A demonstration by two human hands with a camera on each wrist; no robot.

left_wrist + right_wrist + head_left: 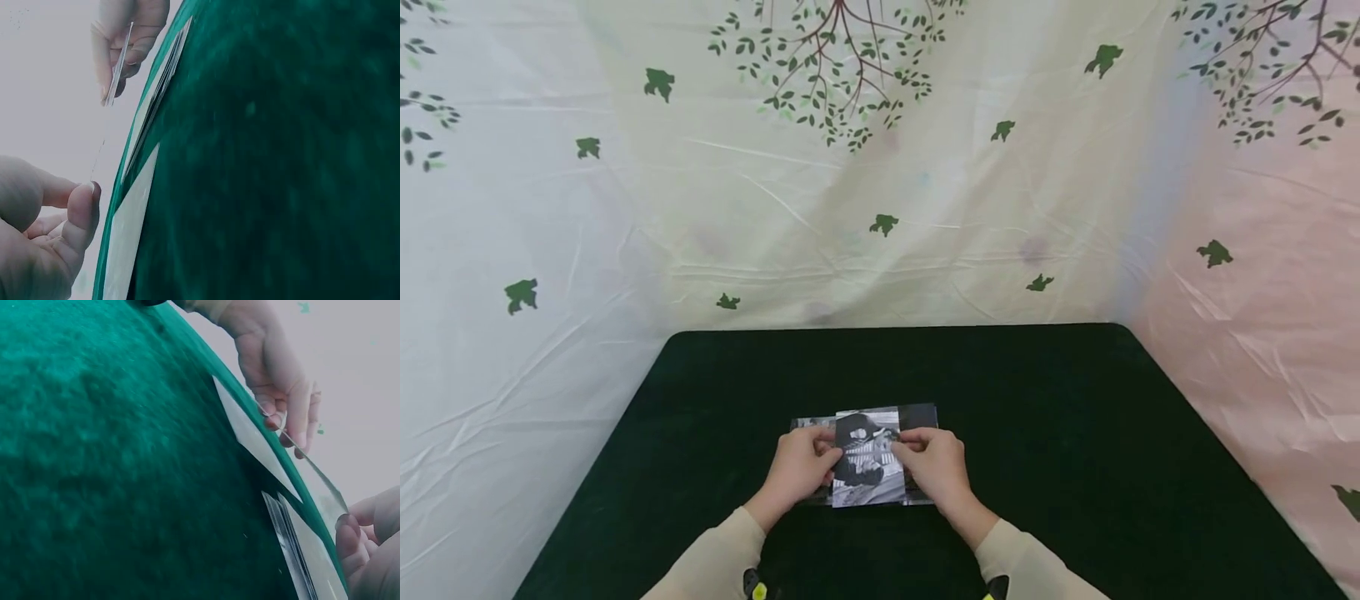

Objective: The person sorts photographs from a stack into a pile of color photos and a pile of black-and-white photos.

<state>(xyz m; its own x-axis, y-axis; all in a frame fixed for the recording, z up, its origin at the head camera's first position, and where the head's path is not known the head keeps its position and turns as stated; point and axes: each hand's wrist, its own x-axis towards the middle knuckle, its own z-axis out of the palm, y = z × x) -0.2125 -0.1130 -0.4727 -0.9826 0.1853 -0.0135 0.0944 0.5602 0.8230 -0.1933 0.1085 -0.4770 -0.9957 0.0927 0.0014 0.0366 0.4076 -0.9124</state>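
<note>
Both hands hold a black-and-white photo print (868, 458) upright in portrait format above the table. My left hand (797, 467) pinches its left edge between thumb and fingers. At the right edge, my right hand (938, 468) pinches it the same way. Beneath lie more prints: a flat one (811, 422) under the left hand and a dark-topped stack (919, 415) under the right hand. Seen edge-on in the right wrist view, the stack (294, 550) holds several thin sheets, and the left print (256, 440) lies flat beside it. The held print's picture is too small to make out fully.
A dark green cloth-covered table (1075, 433) extends around the hands. Behind and beside it hangs a pale curtain (955, 242) with printed leaves and branches. Dark bands with yellow marks (758, 590) sit on the sleeves.
</note>
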